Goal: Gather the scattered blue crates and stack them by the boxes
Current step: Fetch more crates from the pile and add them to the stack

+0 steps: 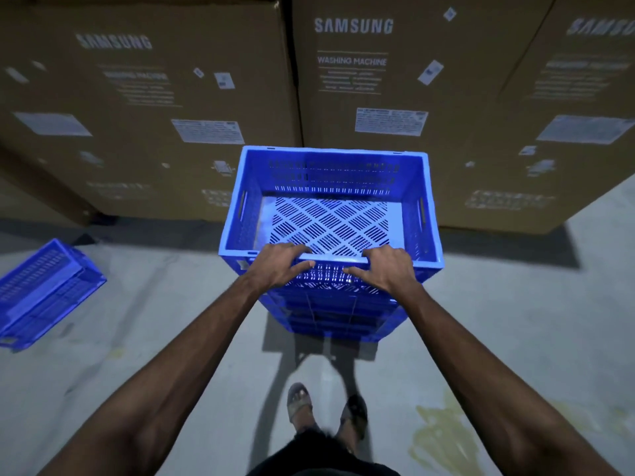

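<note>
A blue slatted crate [330, 173] tops a stack of blue crates [336, 317] standing on the floor right in front of tall cardboard boxes [378, 97]. My left hand [280, 264] and my right hand [386, 267] both grip the near rim of the top crate, fingers curled over the edge and thumbs on the outer wall. The crate is empty, its perforated bottom showing. Another blue crate [44, 290] lies tipped on its side on the floor at the left.
Cardboard washing-machine boxes [144, 115] form a wall across the back. The grey concrete floor [171, 338] has a yellowish stain [443, 438] at the lower right. My feet in sandals [326, 410] stand just behind the stack.
</note>
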